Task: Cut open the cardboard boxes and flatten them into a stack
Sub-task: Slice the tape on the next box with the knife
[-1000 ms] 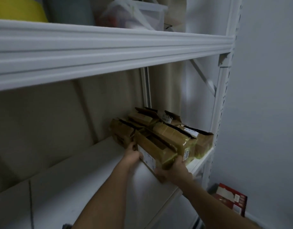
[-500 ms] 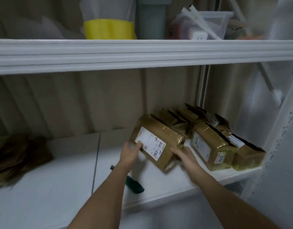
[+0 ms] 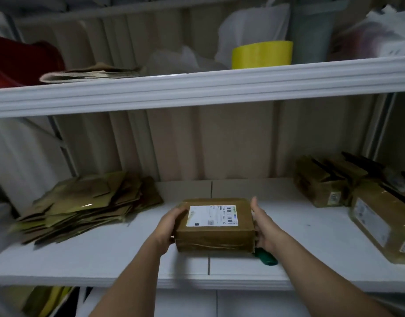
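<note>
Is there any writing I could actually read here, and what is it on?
"159 159 A43 160", roughly: beside the barcode on the white label of the held box; digits uncertain.
Rest of that label: too small.
Labels on the boxes at right: too blurred.

The white label [image 3: 212,215] on the taped box [image 3: 215,227] carries a barcode; its print is illegible.

Brown boxes on a white shelf

The brown taped cardboard box [image 3: 214,234] has a white label with black stripes [image 3: 212,215]; a green handle [image 3: 266,260] peeks out.
</note>
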